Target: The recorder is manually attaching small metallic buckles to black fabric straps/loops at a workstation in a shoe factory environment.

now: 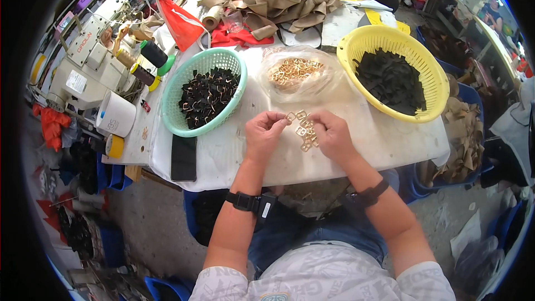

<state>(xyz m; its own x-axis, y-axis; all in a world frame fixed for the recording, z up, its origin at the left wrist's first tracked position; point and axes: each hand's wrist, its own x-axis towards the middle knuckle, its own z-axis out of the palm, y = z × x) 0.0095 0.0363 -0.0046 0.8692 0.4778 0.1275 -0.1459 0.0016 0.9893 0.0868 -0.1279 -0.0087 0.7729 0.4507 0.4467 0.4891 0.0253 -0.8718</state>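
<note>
My left hand (262, 134) pinches a small gold metal ring (291, 117) between thumb and fingertips, near the front of the white-covered table. Close by on the right, my right hand (330, 132) is closed, its fingertips at another squarish gold ring (301, 115). Several more gold rings (306, 131) lie in a loose cluster beside and partly beneath its fingers. Beyond both hands, a clear plastic bag (273, 92) stands open around a heap of gold rings (295, 71).
Left of the bag, a mint-green basket (237, 92) holds black tabs with gold rings. A yellow basket (440, 86) on the right contains black fabric pieces (390, 81). A black phone (184, 159) lies near the front edge. Sewing machine (89, 61) and thread cones (153, 56) stand left; brown strips (273, 0) are piled behind.
</note>
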